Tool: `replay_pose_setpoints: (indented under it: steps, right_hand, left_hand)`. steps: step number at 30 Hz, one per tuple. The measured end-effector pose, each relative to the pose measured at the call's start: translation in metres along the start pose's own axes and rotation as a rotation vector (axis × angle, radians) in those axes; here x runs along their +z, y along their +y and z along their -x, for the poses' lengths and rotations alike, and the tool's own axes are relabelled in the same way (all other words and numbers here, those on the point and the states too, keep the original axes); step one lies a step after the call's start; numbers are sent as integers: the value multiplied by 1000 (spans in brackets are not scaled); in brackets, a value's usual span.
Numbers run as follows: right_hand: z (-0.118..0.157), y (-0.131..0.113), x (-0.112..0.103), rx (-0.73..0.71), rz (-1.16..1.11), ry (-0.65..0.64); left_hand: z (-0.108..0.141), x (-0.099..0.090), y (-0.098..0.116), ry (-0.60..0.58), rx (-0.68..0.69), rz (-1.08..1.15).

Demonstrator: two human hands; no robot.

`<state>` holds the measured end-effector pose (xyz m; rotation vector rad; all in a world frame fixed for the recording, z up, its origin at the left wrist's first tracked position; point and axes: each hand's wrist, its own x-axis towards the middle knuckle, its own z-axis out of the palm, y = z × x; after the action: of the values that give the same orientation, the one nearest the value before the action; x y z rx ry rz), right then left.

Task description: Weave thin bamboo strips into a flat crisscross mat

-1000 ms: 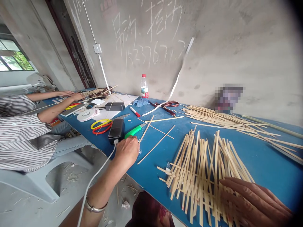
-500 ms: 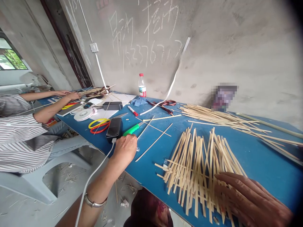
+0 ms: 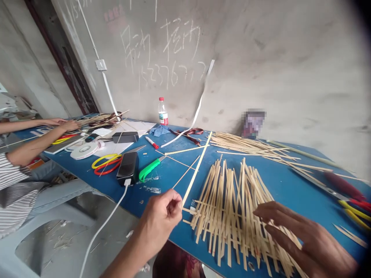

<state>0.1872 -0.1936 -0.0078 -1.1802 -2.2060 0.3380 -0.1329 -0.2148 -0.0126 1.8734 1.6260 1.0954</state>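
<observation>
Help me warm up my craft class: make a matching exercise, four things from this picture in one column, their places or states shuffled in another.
Column one
1. Left hand
2. Bottle
3. Green-handled knife
4. Right hand

Column two
A. Lying beside the black device
B. Pinching a pale strip
C. At the right side of the crossed strips
D. Upright near the wall

Right pairs: 1-B, 2-D, 3-A, 4-C

Wearer's two hands (image 3: 164,213) (image 3: 307,235), one bottle (image 3: 163,114), one marker (image 3: 152,143), one knife (image 3: 150,170), strips (image 3: 231,212) beyond counting
</observation>
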Motion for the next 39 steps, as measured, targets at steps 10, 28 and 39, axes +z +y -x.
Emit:
replay_pose_setpoints:
  steps: [10, 28, 39]
  right_hand:
    - [-52, -83, 15, 365, -890, -208]
    - [-9, -101, 28, 398, -833, -215]
    - [29, -116, 41, 348, -586, -181]
  left_hand:
    - [26, 36, 26, -59, 257, 42]
    - [49, 41, 46, -250, 114, 346]
    - [67, 54, 44, -201, 1, 620]
